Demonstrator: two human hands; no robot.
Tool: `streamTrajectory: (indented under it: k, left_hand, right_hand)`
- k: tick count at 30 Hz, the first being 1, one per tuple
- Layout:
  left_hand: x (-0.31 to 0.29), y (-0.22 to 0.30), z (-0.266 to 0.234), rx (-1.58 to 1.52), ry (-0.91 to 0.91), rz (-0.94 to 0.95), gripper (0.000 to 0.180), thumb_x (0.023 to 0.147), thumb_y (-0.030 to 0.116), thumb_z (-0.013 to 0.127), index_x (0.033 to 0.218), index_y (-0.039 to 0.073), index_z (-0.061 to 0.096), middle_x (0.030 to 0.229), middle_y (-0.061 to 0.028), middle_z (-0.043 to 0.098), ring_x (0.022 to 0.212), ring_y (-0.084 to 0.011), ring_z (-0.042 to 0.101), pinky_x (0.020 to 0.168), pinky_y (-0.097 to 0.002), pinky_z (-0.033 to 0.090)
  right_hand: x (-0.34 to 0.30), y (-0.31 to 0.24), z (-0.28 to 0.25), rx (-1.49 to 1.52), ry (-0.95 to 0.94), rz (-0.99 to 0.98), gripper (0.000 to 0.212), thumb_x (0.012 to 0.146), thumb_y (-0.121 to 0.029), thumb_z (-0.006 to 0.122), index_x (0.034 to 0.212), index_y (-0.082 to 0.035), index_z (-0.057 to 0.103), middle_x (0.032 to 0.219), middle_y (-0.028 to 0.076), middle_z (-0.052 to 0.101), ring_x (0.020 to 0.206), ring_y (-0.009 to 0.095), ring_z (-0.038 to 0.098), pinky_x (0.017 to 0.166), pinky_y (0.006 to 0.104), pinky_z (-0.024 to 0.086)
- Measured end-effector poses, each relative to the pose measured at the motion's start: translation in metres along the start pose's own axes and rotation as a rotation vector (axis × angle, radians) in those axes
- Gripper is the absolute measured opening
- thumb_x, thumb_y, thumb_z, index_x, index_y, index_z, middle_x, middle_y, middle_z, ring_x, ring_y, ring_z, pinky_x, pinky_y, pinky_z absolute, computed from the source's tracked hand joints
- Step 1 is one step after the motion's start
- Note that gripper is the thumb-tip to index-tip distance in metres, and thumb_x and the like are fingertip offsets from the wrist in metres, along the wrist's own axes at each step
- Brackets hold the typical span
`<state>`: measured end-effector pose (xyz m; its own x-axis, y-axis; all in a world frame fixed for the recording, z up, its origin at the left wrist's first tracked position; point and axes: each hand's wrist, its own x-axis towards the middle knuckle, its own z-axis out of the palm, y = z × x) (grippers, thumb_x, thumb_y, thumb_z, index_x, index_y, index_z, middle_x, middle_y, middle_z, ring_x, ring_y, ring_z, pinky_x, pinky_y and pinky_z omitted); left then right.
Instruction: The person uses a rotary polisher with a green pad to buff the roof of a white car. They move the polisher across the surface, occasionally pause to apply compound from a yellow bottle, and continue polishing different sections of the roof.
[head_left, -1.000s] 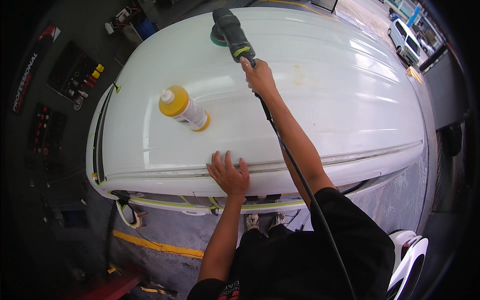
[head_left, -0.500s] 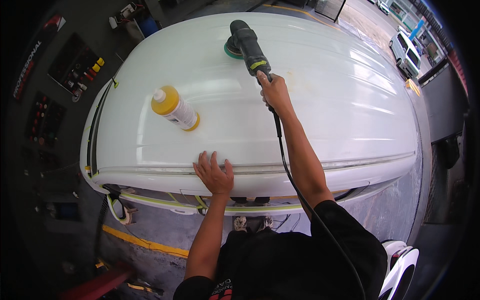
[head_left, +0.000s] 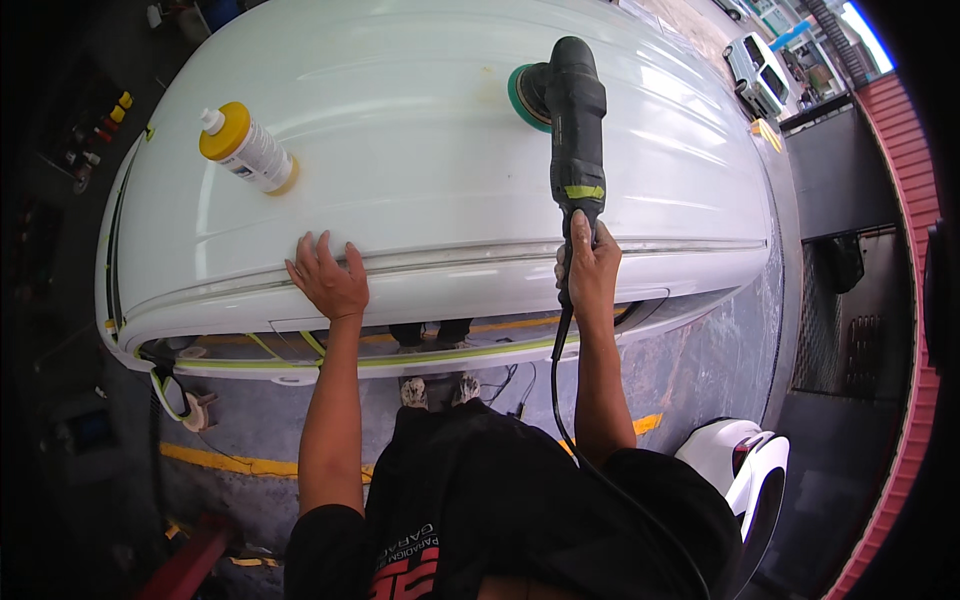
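Observation:
My right hand (head_left: 592, 262) is closed around the rear handle of a black polisher (head_left: 577, 125). The machine points away from me, its green-edged round pad (head_left: 528, 98) lying against a white vehicle roof (head_left: 400, 130). A black cord (head_left: 558, 390) trails from its handle down past my right arm. Farther left, my left hand (head_left: 330, 280) rests on the near edge of the roof, fingers spread, holding nothing. Beyond that hand a yellow bottle (head_left: 250, 150) with a white cap and label is on the roof. A faint yellowish smear (head_left: 489, 92) shows left of the pad.
Green tape (head_left: 455, 354) runs along the vehicle's near side. A side mirror (head_left: 170, 393) sticks out at the left. Behind my right arm stands another white vehicle part or car (head_left: 725, 450). Yellow lines (head_left: 230, 461) mark the grey floor; a red wall (head_left: 905, 220) is at the right.
My right hand has moved the polisher rightward along the roof and nearer to me, past the smear. My left hand stays by the roof edge. The view has shifted to the right.

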<state>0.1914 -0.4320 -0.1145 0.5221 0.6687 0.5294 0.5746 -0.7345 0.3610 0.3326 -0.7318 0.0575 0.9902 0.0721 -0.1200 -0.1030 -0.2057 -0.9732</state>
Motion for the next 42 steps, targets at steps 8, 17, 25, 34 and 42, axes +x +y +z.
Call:
streamTrajectory:
  k: [8, 17, 25, 34, 42]
  left_hand:
    - [0.004, -0.004, -0.003, -0.017, 0.008, -0.008, 0.044, 0.097, 0.034, 0.069, 0.131, 0.007, 0.065, 0.145, -0.0163, 0.055, 0.141, -0.0355, 0.049, 0.128, -0.0608, 0.022]
    - [0.017, -0.018, -0.001, -0.150, 0.005, -0.056, 0.062, 0.092, 0.038, 0.078, 0.141, 0.006, 0.057, 0.135, -0.0157, 0.057, 0.133, -0.0364, 0.052, 0.124, -0.0586, 0.028]
    - [0.185, -0.072, 0.024, -0.689, 0.222, -0.241, 0.116, 0.070, 0.038, 0.099, 0.159, 0.006, 0.033, 0.151, -0.0232, 0.046, 0.134, -0.0399, 0.054, 0.112, -0.0542, 0.048]
    - [0.221, -0.169, 0.002, -0.808, 0.396, -0.175, 0.097, 0.066, 0.012, 0.094, 0.150, 0.003, 0.045, 0.133, -0.0227, 0.066, 0.127, -0.0391, 0.064, 0.108, -0.0455, 0.053]
    - [0.206, -0.251, -0.011, -0.811, 0.403, -0.338, 0.103, 0.068, 0.013, 0.094, 0.154, 0.004, 0.039, 0.139, -0.0228, 0.064, 0.131, -0.0382, 0.063, 0.110, -0.0463, 0.052]
  right_hand:
    - [-0.052, 0.039, -0.013, -0.093, -0.135, 0.046, 0.038, 0.110, -0.041, 0.061, 0.099, -0.005, 0.060, 0.062, 0.000, 0.052, 0.050, 0.009, 0.049, 0.048, 0.0273, 0.039]
    - [-0.053, 0.062, 0.024, -0.447, -0.155, 0.010, 0.054, 0.111, -0.047, 0.058, 0.120, 0.006, 0.059, 0.067, 0.016, 0.060, 0.055, 0.025, 0.061, 0.053, 0.0413, 0.047]
    - [-0.067, 0.046, 0.038, -0.366, -0.163, 0.063, 0.043, 0.111, -0.052, 0.054, 0.102, -0.010, 0.051, 0.063, 0.001, 0.052, 0.046, 0.013, 0.053, 0.041, 0.0293, 0.045]
    - [-0.075, 0.062, 0.062, -0.079, -0.132, 0.234, 0.041, 0.107, -0.051, 0.063, 0.101, -0.014, 0.048, 0.063, 0.001, 0.052, 0.046, 0.015, 0.053, 0.041, 0.0312, 0.046]
    - [-0.072, 0.020, 0.109, -0.121, -0.108, 0.115, 0.029, 0.102, -0.031, 0.074, 0.094, -0.012, 0.053, 0.063, -0.001, 0.051, 0.046, 0.011, 0.052, 0.040, 0.0284, 0.044]
